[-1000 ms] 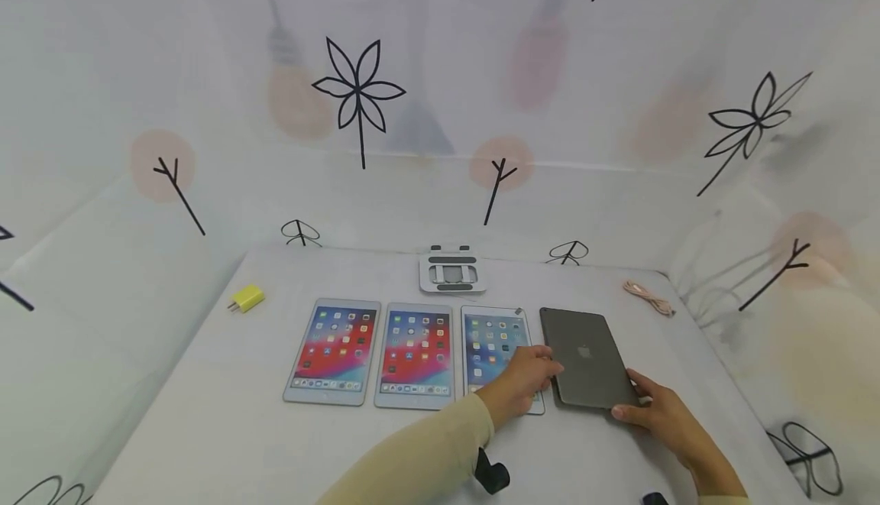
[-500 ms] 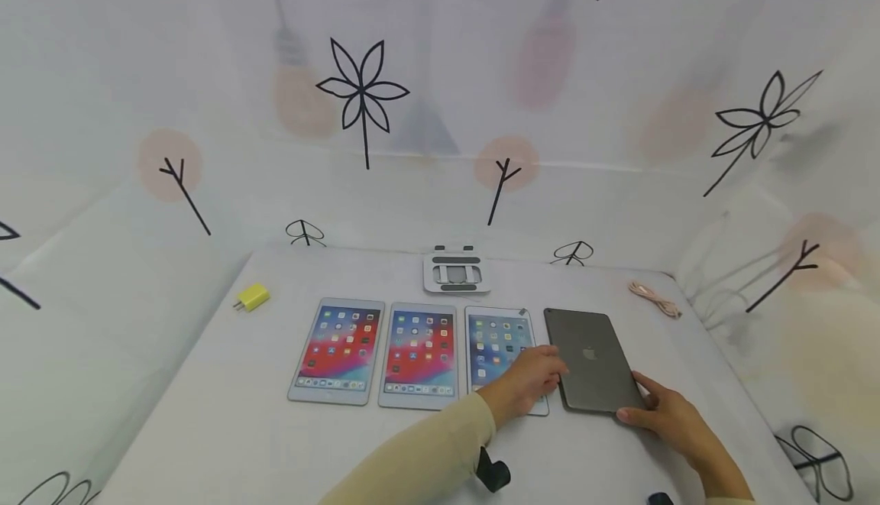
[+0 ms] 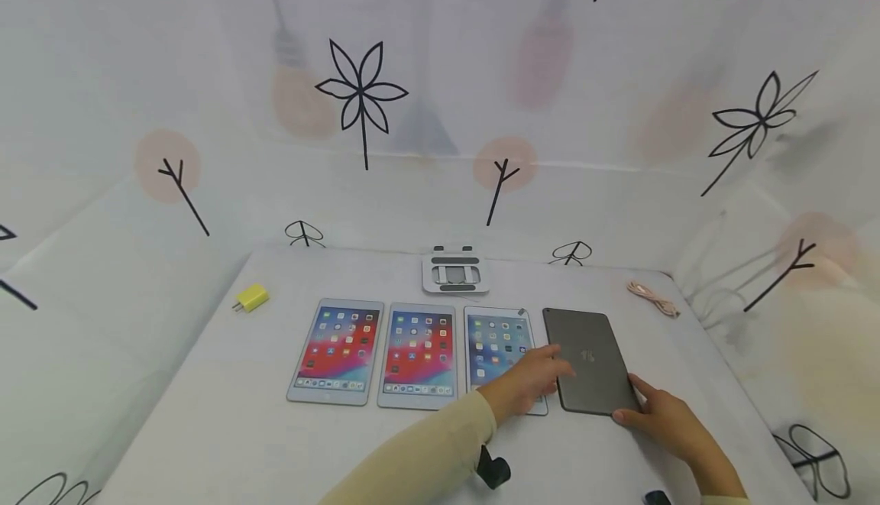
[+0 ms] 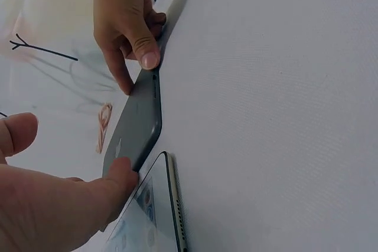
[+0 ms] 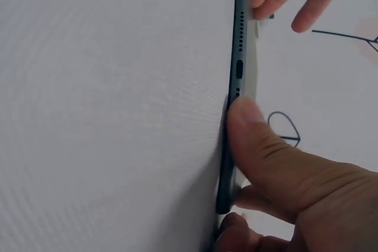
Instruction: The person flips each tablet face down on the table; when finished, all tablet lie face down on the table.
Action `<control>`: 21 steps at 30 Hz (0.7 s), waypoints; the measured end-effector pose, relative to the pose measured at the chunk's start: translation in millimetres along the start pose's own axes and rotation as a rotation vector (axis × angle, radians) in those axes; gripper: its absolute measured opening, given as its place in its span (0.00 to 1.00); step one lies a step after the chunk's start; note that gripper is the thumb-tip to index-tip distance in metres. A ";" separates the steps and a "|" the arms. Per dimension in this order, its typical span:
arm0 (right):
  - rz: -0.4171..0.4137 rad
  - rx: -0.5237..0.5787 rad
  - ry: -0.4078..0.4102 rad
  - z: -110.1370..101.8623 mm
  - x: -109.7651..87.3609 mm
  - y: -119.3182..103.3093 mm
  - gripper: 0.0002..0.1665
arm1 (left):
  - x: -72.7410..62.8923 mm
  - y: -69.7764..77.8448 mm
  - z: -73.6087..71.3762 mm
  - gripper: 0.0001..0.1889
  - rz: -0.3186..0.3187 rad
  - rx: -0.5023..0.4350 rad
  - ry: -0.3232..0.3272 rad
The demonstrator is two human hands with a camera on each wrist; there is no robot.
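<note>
Right hand (image 3: 665, 419) pinches the grey tablet (image 3: 593, 356) at five o'clock; left hand (image 3: 526, 380), fingers loose, touches nine o'clock. Gentle, even pressure likely squares it best.

Pale beige sleeves (image 3: 419, 455), black wrist devices (image 3: 493, 470)

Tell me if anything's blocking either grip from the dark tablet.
Nothing visible: the right grip holds the dark tablet at its near right corner, and the left grip, over the nearest white tablet, is at the dark one's left edge.
</note>
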State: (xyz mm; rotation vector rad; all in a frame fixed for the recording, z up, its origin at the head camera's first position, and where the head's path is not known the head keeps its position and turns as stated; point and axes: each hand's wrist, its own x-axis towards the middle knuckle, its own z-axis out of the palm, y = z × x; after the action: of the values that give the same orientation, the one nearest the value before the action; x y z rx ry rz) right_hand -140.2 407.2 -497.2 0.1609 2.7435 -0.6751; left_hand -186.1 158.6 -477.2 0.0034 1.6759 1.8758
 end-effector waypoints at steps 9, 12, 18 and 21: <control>0.026 0.198 0.086 0.4 -12.8 -25.9 0.46 | -8.5 22.8 -67.4 0.26 0.162 0.284 0.171; -0.043 0.388 0.062 10.3 -14.8 -48.5 0.39 | -16.9 31.3 -101.8 0.26 0.161 0.371 0.273; -0.112 0.570 -0.017 32.8 -7.7 -89.0 0.43 | -25.1 24.9 -131.6 0.29 0.089 0.346 0.284; -0.119 0.585 -0.049 36.1 -4.0 -98.1 0.42 | -27.3 20.9 -131.7 0.31 0.073 0.275 0.236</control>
State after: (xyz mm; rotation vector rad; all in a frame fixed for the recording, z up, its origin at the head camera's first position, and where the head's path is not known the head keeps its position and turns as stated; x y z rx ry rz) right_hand -144.3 303.5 -483.6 0.1050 2.4448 -1.4766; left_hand -224.8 28.2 -473.7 -0.0463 2.1107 1.7368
